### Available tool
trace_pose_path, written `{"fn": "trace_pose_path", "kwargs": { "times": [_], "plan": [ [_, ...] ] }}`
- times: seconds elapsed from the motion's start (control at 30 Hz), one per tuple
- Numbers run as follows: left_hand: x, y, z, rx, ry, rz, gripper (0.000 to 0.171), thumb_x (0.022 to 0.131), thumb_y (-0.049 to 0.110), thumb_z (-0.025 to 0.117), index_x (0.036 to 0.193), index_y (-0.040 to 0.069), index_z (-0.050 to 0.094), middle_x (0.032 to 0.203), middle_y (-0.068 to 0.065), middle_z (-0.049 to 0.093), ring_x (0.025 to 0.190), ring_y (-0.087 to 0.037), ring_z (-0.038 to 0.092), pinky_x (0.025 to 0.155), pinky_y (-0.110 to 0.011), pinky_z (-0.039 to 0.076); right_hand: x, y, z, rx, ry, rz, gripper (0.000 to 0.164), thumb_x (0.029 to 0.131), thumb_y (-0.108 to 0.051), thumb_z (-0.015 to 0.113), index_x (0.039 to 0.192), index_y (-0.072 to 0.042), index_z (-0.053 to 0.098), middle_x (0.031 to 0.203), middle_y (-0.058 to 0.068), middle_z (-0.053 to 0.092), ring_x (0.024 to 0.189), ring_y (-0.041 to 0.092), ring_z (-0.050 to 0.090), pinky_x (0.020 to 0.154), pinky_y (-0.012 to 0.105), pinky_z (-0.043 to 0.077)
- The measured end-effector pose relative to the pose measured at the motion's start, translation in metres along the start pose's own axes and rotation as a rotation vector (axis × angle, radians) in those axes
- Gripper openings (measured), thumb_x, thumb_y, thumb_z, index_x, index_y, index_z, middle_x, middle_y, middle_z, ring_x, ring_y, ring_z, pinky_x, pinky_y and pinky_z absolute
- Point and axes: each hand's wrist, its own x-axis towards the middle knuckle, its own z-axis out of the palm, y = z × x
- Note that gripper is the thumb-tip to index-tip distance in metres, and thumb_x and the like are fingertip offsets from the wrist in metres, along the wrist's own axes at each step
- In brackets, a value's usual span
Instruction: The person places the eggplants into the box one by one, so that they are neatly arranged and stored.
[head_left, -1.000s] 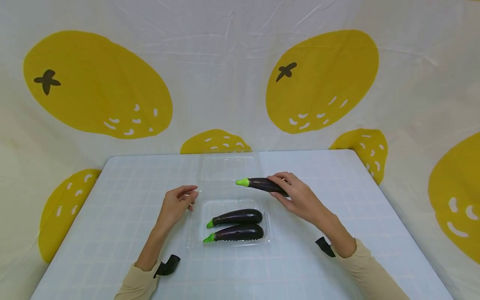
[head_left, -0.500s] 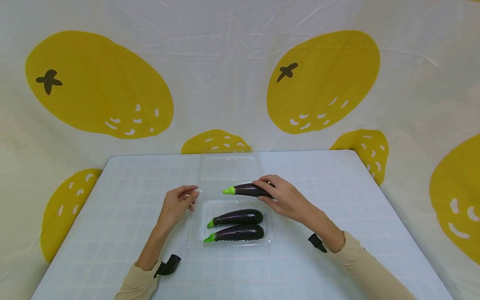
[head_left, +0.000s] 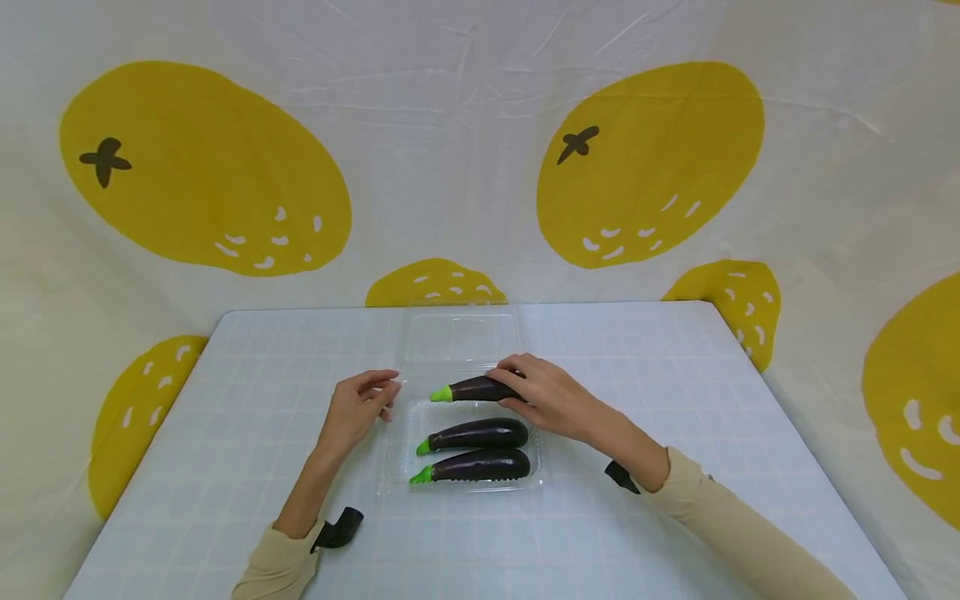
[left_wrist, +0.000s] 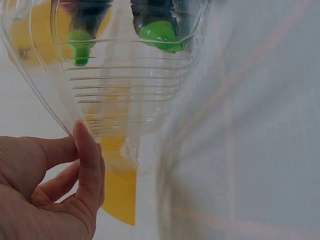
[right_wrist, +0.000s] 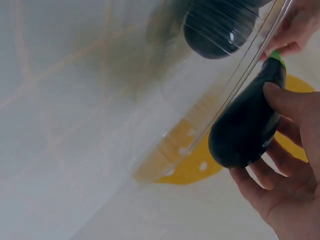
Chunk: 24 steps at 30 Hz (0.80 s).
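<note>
My right hand grips a dark purple eggplant with a green stem end, over the back part of a clear plastic clamshell container. In the right wrist view, thumb and fingers wrap the fat end of this eggplant, just above the container's rim. Two more eggplants, a middle one and a front one, lie side by side inside, stems to the left. At the container's back left corner is my left hand. The left wrist view shows its thumb and finger pinching the clear rim.
The container's clear lid lies folded back toward the table's far edge. A pale checked cloth covers the table. Behind it hangs a white curtain with large yellow fruit prints.
My right hand has carried the eggplant left and lower, from right of the container to over its back part. The left hand stays at the corner.
</note>
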Motion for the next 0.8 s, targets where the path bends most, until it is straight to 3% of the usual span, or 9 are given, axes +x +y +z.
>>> {"fn": "trace_pose_path", "kwargs": {
  "times": [0.57,0.8],
  "plan": [
    [0.000,0.000,0.001,0.004,0.001,-0.005,0.033,0.100,0.014,0.069,0.128,-0.003,0.067,0.107,-0.019,0.070,0.069,-0.021,0.064,0.063,-0.025,0.058,0.018,-0.002,0.017,-0.013,-0.142,-0.023,0.038,0.093,-0.019,0.079,0.125,-0.004,0.066,0.116,0.011,0.065,0.101,0.023,0.064,0.084,0.034,0.057],
    [0.000,0.000,0.001,0.000,0.001,-0.008,0.033,0.100,0.014,0.069,0.128,-0.003,0.067,0.107,-0.018,0.069,0.070,-0.022,0.064,0.063,-0.025,0.058,0.020,-0.003,0.024,0.003,-0.198,0.006,0.038,0.094,-0.020,0.078,0.127,-0.005,0.066,0.116,0.010,0.064,0.097,0.022,0.064,0.081,0.032,0.057]
  ]
}}
